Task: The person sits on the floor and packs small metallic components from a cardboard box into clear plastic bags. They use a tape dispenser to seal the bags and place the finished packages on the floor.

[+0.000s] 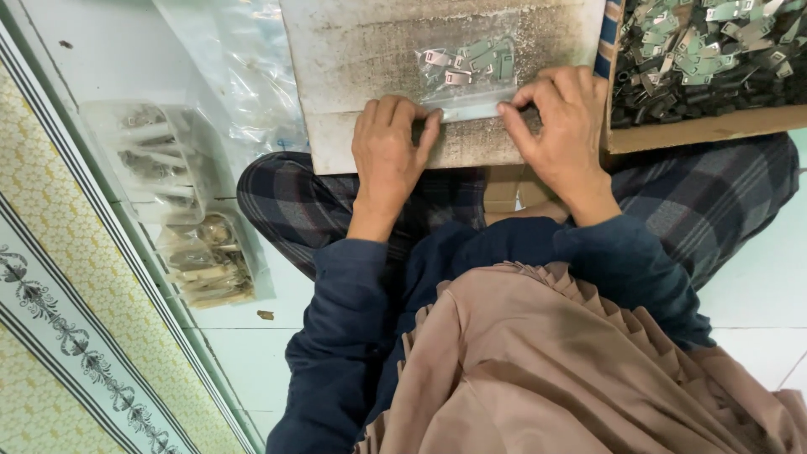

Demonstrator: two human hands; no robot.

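Clear bag [467, 74] of metal pieces, lower edge under both hands.

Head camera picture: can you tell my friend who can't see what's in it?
Left hand and right hand press a small clear bag of metal clips on a worn board across the lap. A box of clips sits alongside.

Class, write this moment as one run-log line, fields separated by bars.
left hand: pressing bag edge | right hand: pinching bag edge | small clear bag: holds metal pieces, on worn board | box of metal pieces: right
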